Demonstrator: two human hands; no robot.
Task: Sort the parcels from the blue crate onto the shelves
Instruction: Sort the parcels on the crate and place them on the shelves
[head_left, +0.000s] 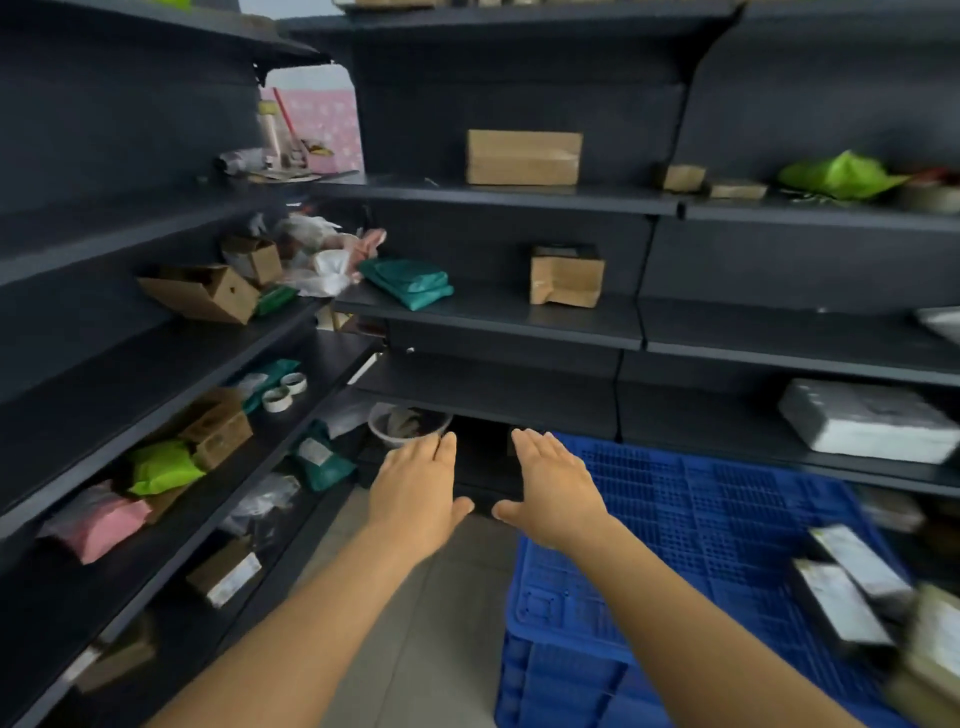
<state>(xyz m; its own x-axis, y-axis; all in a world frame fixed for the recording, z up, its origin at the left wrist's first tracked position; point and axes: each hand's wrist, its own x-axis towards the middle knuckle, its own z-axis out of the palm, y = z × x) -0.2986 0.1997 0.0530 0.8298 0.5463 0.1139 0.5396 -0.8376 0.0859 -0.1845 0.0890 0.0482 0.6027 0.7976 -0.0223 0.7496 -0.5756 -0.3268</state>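
Both hands are spread flat, palms down and holding nothing, side by side in the air over the floor in front of the shelves (488, 317): the left hand (415, 486) toward the left-hand shelves, the right hand (553, 488) just past the crate's (691, 525) near-left corner. The parcels (841, 597) lie at the crate's right side, their long axes running front to back. They are right of and nearer the person than both hands, so the right hand looks better placed to reach them.
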